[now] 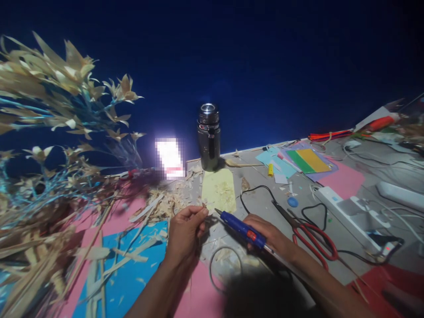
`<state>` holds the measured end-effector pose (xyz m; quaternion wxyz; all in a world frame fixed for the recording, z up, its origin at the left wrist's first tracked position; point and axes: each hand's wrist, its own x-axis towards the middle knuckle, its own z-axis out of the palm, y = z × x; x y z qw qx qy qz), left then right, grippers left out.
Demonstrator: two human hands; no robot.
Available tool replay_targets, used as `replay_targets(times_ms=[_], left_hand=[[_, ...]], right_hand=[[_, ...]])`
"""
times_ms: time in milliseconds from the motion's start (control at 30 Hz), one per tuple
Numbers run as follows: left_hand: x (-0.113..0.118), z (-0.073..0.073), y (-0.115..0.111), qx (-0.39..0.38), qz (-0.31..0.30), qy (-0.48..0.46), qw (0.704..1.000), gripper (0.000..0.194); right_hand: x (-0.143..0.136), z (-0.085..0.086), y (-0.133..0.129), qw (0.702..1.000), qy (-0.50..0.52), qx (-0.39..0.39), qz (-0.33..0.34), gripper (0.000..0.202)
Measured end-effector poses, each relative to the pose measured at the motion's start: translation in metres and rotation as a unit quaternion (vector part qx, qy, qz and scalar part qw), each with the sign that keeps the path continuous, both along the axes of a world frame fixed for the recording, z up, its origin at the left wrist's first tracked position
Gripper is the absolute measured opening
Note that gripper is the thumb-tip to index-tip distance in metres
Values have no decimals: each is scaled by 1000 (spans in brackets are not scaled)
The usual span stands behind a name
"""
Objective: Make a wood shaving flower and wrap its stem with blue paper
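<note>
My left hand [189,227] is closed in a pinch just left of centre; whatever lies between its fingertips is too small to make out. In my right hand [267,234] is a blue glue gun [241,228], its dark nozzle pointing up and left, close to the left fingertips. Beyond both hands lies a pale yellow sheet [212,190] with glue-like residue on it. A dark metal flask [210,148] stands upright at the sheet's far edge.
Dried husk flowers [124,90] on blue stems fill the left, above husk strips and a blue sheet [119,269]. Red-handled scissors [314,240], a white power strip [353,221], cables and coloured cards [311,160] lie right. A bright pixelated patch glows left of the flask.
</note>
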<state>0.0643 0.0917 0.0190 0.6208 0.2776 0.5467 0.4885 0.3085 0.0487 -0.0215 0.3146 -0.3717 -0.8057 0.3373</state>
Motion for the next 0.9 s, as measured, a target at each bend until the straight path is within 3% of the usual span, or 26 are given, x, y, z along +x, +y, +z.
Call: replay_targets(times_ms=[300,900], left_hand=[[0,-2,0,-4,0,-17,1000,33],[-2,-5,1,-3,0,-32,999,33]], right_hand=[[-5,11,-1,1000,-6,1,13,21],[-6,6,-2,1000,-16,18,5,16]])
